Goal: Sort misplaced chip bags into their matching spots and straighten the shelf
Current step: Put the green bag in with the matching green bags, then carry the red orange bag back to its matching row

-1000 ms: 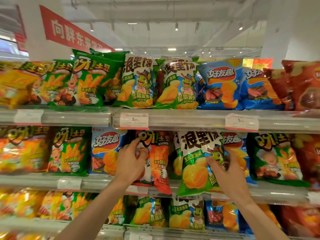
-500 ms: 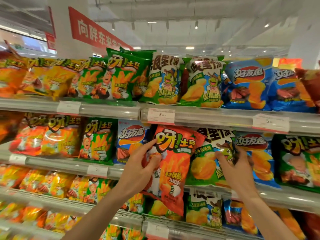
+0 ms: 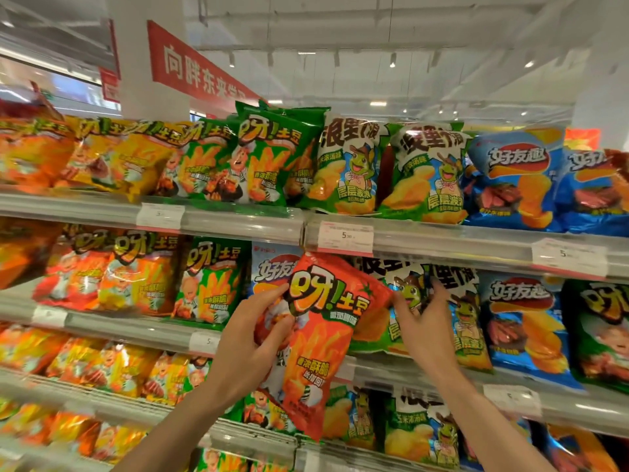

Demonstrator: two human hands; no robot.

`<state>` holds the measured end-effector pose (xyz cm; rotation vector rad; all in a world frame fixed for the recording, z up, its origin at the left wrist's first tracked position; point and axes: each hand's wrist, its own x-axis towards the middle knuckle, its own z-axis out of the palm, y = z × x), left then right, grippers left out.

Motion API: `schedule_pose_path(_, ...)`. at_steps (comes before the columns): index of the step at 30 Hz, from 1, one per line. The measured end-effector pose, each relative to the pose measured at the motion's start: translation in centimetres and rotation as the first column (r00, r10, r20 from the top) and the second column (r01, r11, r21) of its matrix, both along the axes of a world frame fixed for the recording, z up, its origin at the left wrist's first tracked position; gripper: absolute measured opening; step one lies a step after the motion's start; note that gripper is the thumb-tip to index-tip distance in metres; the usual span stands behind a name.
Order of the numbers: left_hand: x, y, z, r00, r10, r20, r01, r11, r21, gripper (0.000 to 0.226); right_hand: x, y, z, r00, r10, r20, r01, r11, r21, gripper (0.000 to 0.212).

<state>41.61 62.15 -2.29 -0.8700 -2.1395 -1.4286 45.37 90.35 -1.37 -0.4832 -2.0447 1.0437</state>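
My left hand (image 3: 252, 338) grips a red chip bag (image 3: 326, 338) by its left edge and holds it out in front of the middle shelf (image 3: 129, 330), clear of the row. My right hand (image 3: 425, 330) rests against the green-and-white chip bag (image 3: 439, 315) standing on that shelf, its fingers spread over the bag's face. A blue chip bag (image 3: 269, 270) stands just behind the red one. More red bags (image 3: 78, 277) stand at the left end of the same shelf.
The top shelf (image 3: 238, 224) carries yellow, green, green-and-white and blue bags. Blue bags (image 3: 524, 321) and a dark green bag (image 3: 602, 332) stand right of my right hand. A lower shelf (image 3: 102, 401) holds orange and green bags. Price tags (image 3: 345, 237) line the rails.
My left hand has pulled the red bag out of the middle row and toward me. My right hand stays on the green-and-white bag. The view has swung left.
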Motion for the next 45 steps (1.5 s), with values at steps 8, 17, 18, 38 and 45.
schedule_pose_path(8,-0.8,-2.3,-0.2,0.999,0.017,-0.051,-0.021,0.996,-0.086,0.047,-4.3,-2.1,-2.3,0.967,-0.173,0.188,0.071,0.89,0.451,0.076)
schedule_pose_path(17,-1.6,-1.2,-1.1,0.997,0.082,0.007,-0.082,0.996,0.026,0.046,-1.2,-0.4,-1.7,0.996,0.008,0.091,-0.042,0.928,0.371,0.058)
schedule_pose_path(18,-1.5,-0.7,-1.3,0.996,0.085,0.02,-0.086,0.995,0.045,0.046,-0.5,-0.6,-1.4,0.996,0.028,0.09,-0.057,0.938,0.341,0.058)
schedule_pose_path(38,3.7,0.7,-1.8,0.967,0.039,0.252,-0.08,0.985,0.151,0.053,4.8,-7.8,-2.1,0.807,0.534,0.251,-0.463,0.837,-0.292,0.107)
schedule_pose_path(45,2.5,-8.8,-1.0,0.957,0.016,0.289,-0.075,0.978,0.195,0.037,2.2,-16.5,-1.8,0.759,0.632,0.156,-0.571,0.762,-0.307,0.088)
